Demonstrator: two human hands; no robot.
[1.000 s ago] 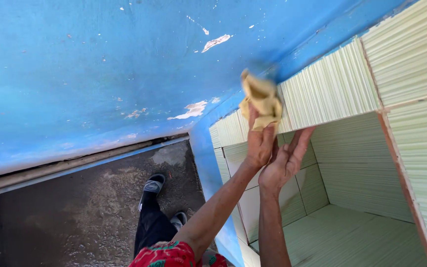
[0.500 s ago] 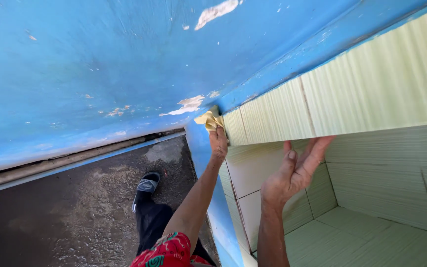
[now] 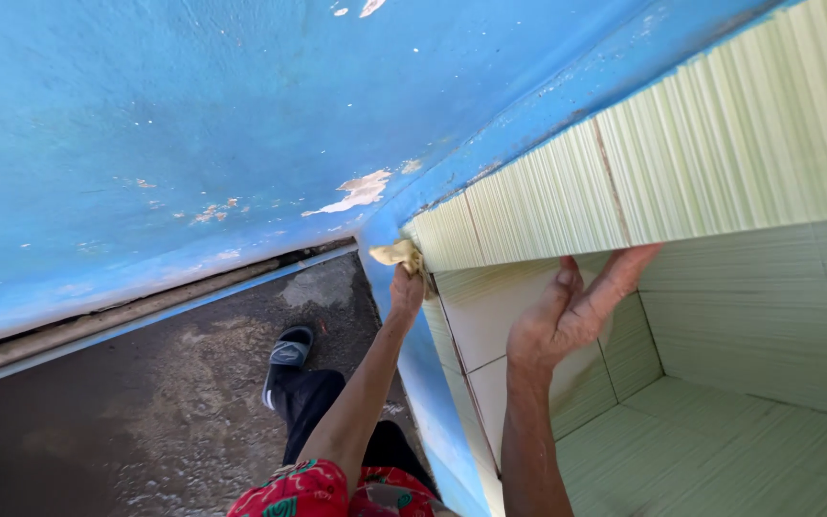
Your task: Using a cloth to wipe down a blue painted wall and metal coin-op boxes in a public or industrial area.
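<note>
A red patterned sleeve (image 3: 313, 486) sits nearest the camera, above dark trousers and a black sandal (image 3: 286, 356) on the wet concrete floor (image 3: 145, 412). The right hand (image 3: 571, 308) is open, fingers spread — its fingertips rest under the ribbed pale-green tiled ledge (image 3: 681, 163). Further off, the left hand (image 3: 406, 290) is closed around a crumpled yellow cloth (image 3: 397, 254), pressing it to the ledge's end corner, just beside the blue wall (image 3: 193, 124) with its flaking paint.
</note>
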